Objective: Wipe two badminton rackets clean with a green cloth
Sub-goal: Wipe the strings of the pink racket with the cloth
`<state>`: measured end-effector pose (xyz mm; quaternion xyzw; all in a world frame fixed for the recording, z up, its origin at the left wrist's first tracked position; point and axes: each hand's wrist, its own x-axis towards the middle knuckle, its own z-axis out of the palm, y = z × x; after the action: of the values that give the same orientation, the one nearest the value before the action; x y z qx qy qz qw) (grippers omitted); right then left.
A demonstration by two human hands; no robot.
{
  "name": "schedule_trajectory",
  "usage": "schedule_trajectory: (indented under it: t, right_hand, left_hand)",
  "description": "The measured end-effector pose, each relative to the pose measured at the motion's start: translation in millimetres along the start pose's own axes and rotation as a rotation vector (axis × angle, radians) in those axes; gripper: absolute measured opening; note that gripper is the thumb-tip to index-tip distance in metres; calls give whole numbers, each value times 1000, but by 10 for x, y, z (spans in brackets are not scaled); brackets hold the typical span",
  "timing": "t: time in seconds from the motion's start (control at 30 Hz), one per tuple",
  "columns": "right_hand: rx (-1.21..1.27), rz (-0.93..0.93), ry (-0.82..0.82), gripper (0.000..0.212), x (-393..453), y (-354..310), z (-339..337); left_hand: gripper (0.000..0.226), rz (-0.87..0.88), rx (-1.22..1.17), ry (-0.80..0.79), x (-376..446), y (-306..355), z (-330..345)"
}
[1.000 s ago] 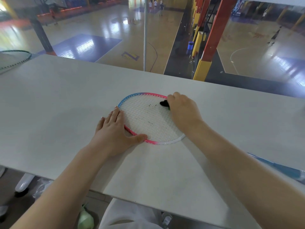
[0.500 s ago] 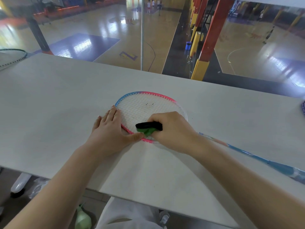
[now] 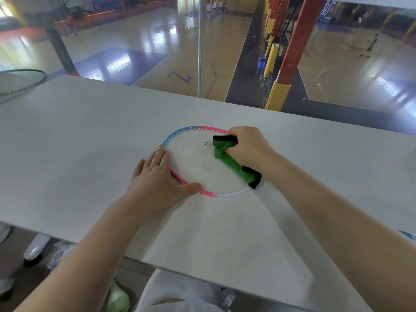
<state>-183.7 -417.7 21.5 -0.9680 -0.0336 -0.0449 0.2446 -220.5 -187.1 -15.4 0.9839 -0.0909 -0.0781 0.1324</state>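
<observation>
A badminton racket with a pink, blue and white frame (image 3: 195, 159) lies flat on the white table (image 3: 78, 140). Small dark specks dot its strings. My left hand (image 3: 157, 179) rests flat on the frame's left side, thumb along the lower rim. My right hand (image 3: 247, 147) grips a green cloth with black edging (image 3: 227, 158) and presses it on the strings at the head's upper right. The cloth trails down to the frame's lower right. My right arm hides the racket's shaft. A second racket with a green frame (image 3: 24, 83) lies at the table's far left edge.
Beyond the table's far edge a glass pane with a metal post (image 3: 199, 46) overlooks sports courts below. A light blue piece of the racket's handle (image 3: 406, 234) shows at the right edge. Under the table's near edge are my lap and a pale green object (image 3: 118, 298).
My right hand slid the cloth from the head's lower left, near my left thumb, back up to the upper right. The cloth now trails open across the strings. My left hand stayed put.
</observation>
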Motion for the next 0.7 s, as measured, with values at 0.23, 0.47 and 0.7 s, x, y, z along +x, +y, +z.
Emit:
schedule_trajectory:
  t: [0.23,0.47,0.7]
  right_hand:
    - [-534,-103,173,11,171,84,-34]
    - [-528,-220,105,29,-84,-22,236]
    - [-285,-228,18,30,-338,-178,259]
  left_hand:
    - [126,0,-7,20,-14,0,-4]
    - [122,-1,-9,37,-17,-2,19]
    - [125,7,-38,74,-17,0,50]
